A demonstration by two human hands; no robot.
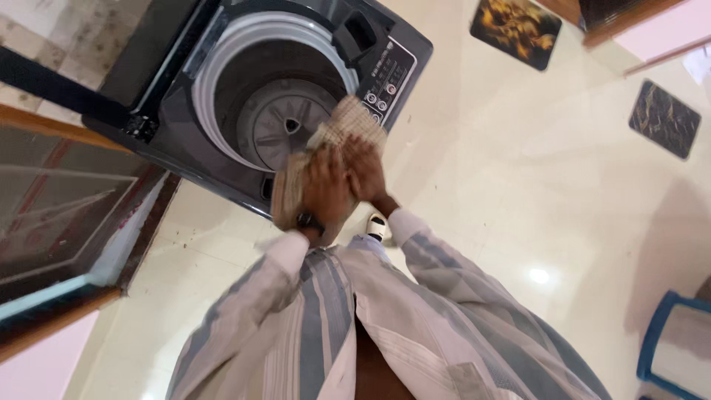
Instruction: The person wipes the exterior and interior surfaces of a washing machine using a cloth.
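Glossy cream tile floor (518, 192), two dark marbled inset tiles; grey top-load washer (185, 141), lid up, round ribbed drum (285, 122), rectangular button panel (385, 81) at front rim; beige nubby cloth (348, 122) bunched over washer's front edge, left hand (324, 189) and right hand (364, 169) both closed around it; striped sleeves

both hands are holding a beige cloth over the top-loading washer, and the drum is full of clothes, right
Not quite. The head view shows both the left hand and the right hand gripping the beige cloth at the edge of the top-loading washer, but the drum is empty: its bare grey bottom plate is in plain sight.
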